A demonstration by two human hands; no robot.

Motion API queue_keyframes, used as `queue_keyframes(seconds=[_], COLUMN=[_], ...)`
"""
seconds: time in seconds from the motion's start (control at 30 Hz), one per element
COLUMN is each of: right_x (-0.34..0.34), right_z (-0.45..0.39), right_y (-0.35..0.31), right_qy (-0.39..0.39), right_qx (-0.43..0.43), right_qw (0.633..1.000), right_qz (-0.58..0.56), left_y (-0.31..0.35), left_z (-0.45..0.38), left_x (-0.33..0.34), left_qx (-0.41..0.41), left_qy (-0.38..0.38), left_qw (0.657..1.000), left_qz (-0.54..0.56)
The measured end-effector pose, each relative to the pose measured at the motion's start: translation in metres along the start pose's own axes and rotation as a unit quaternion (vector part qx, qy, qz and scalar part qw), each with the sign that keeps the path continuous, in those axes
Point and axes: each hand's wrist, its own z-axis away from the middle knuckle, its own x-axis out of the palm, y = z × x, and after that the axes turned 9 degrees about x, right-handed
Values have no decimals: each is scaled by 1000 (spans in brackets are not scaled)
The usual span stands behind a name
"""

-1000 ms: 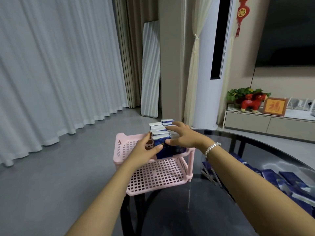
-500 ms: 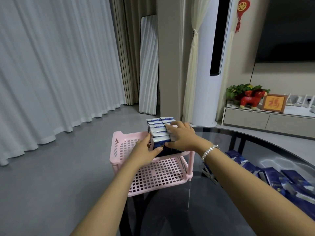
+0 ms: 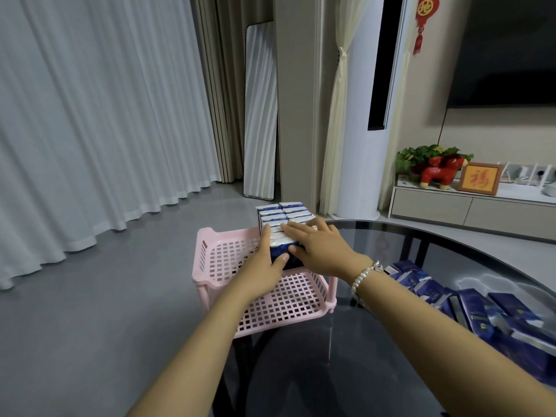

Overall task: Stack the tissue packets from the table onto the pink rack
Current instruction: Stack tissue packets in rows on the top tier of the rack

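The pink two-tier rack [image 3: 204, 246] stands at the left edge of the dark glass table [image 3: 331, 374]. A block of blue-and-white tissue packets [image 3: 282, 212] stands in two neat rows on the right part of its top shelf. My left hand [image 3: 264, 270] presses against the block's left side with straight fingers, its thumb on the front face. My right hand [image 3: 320, 248] lies flat on top of the near packets, thumb at the front. Several loose blue packets [image 3: 475, 308] lie on the table to the right.
The rack's lower shelf [image 3: 288, 308] holds nothing. Grey floor and white curtains lie to the left. A mirror, a tall white air conditioner and a low cabinet with a plant and a red figurine stand behind.
The uneven packets on the top shelf have been pushed together into a tidy block. Both hands stay on it, the left one slid a little forward along its side.
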Motion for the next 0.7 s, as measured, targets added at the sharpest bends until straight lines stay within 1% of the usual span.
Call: queue_keyframes(seconds=[0.07, 0.17, 0.27, 0.33, 0.4, 0.43, 0.47, 0.53, 0.63, 0.7], right_x=[2, 4, 3, 3, 4, 5, 6, 10, 17, 21], right_z=[2, 13, 38, 60, 85, 98, 112, 141, 185, 213], right_y=[2, 7, 9, 12, 18, 23, 28, 37, 52, 63], right_qy=[8, 56, 120, 145, 163, 167, 164, 148, 117, 87], right_qx=[-4, -1, 14, 20, 25, 29, 36, 49, 69, 92], right_qw=[1000, 996, 983, 976, 971, 970, 970, 973, 977, 980], right_qz=[-15, -73, -139, -164, -176, -177, -177, -173, -165, -150], left_y=[-1, 0, 7, 16, 25, 30, 35, 46, 59, 63], left_z=[2, 9, 21, 35, 51, 59, 67, 84, 110, 124], left_x=[-1, 1, 8, 16, 27, 33, 40, 56, 89, 113], left_qx=[6, 33, 67, 97, 144, 161, 170, 174, 175, 164], left_qy=[4, 52, 119, 165, 206, 215, 211, 179, 124, 71], left_qw=[1000, 997, 991, 981, 966, 962, 962, 968, 976, 983], left_qz=[24, 51, 0, -42, -55, -50, -37, -1, 28, 39])
